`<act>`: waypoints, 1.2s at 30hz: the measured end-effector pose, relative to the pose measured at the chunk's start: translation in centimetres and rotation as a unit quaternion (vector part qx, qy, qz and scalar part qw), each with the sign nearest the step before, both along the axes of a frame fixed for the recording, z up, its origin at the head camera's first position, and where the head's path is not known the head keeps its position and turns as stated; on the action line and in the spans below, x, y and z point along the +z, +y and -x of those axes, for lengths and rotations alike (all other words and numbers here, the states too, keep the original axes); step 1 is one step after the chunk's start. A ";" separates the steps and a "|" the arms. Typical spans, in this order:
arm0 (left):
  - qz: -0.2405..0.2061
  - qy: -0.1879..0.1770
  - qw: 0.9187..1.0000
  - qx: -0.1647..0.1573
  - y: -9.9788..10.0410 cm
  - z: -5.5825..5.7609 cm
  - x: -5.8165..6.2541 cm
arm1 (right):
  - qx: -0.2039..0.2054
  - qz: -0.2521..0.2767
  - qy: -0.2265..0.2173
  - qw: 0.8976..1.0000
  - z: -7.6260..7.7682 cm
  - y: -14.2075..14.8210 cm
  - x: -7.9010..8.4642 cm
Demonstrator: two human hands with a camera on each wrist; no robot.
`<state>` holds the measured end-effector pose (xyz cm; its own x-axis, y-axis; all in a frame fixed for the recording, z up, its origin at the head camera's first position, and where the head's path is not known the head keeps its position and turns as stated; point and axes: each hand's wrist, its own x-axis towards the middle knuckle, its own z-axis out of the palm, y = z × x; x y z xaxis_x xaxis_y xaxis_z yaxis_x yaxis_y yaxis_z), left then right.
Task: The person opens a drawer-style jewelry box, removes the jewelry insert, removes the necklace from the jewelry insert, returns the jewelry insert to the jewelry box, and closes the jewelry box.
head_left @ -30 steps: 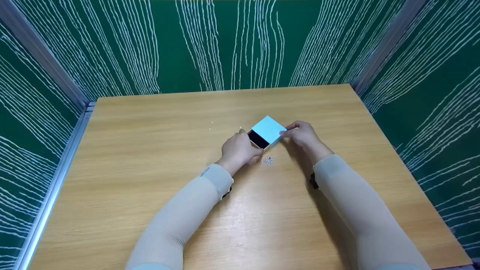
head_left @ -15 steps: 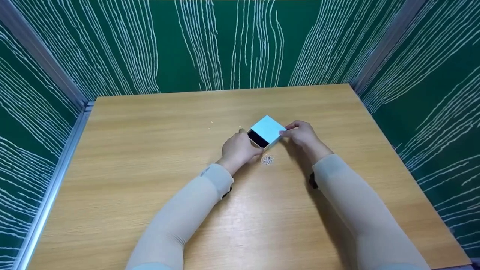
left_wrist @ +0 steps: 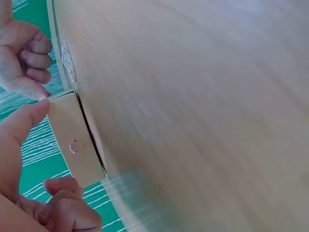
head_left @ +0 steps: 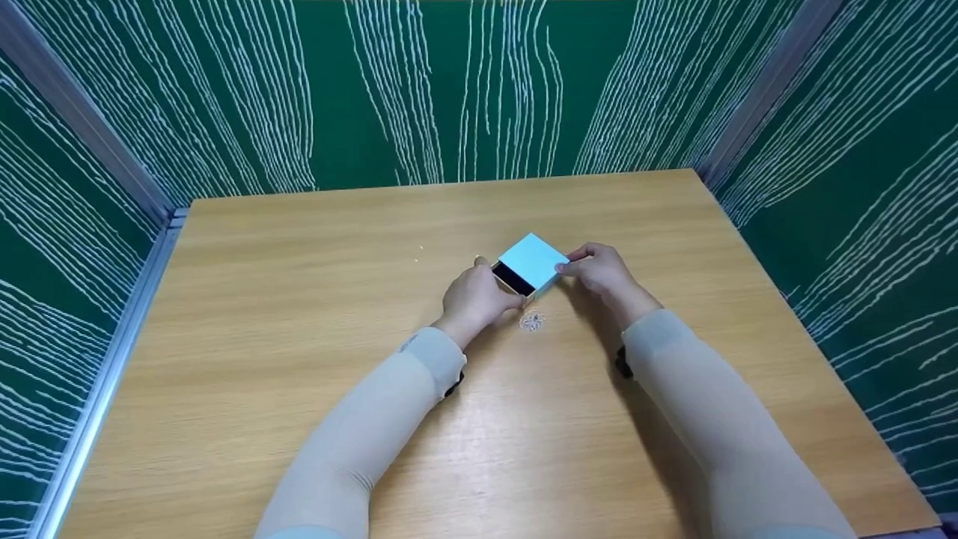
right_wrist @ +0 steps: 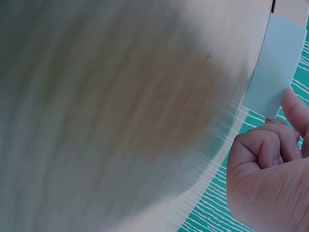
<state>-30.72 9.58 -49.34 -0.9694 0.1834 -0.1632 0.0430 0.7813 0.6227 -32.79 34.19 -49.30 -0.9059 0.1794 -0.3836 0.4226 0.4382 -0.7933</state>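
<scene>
A small box with a light blue sleeve point(head_left: 534, 260) lies on the table in the head view. Its drawer sticks partly out on the left, showing a dark inside point(head_left: 512, 280). My left hand point(head_left: 477, 299) grips the drawer's outer end, thumb on the near side and fingers on the far side. The left wrist view shows that tan drawer front point(left_wrist: 70, 125) with a small ring-like mark or pull. At the sleeve's right corner, my right hand point(head_left: 602, 275) pinches it between thumb and fingers. The right wrist view shows the sleeve's pale blue side point(right_wrist: 275, 67).
A small silvery-white cluster point(head_left: 532, 322) lies on the table just in front of the box. Tiny pale specks point(head_left: 420, 248) are scattered left of it. Green walls with white lines point(head_left: 359, 90) rise behind the wooden table point(head_left: 299, 337) and at its sides.
</scene>
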 end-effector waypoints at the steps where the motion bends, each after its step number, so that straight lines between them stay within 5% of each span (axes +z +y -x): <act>1: -0.004 -0.002 1.000 0.001 0.0 0.0 0.0 | -0.002 -0.001 -0.002 1.000 0.0 0.0 0.0; 21: -0.056 -0.043 0.997 0.020 0.4 0.4 -0.1 | 0.007 -0.006 0.026 1.000 0.0 -0.2 0.0; 36: -0.079 -0.052 0.995 0.012 0.5 0.3 -0.3 | -0.001 -0.011 0.006 1.000 0.2 0.0 -0.3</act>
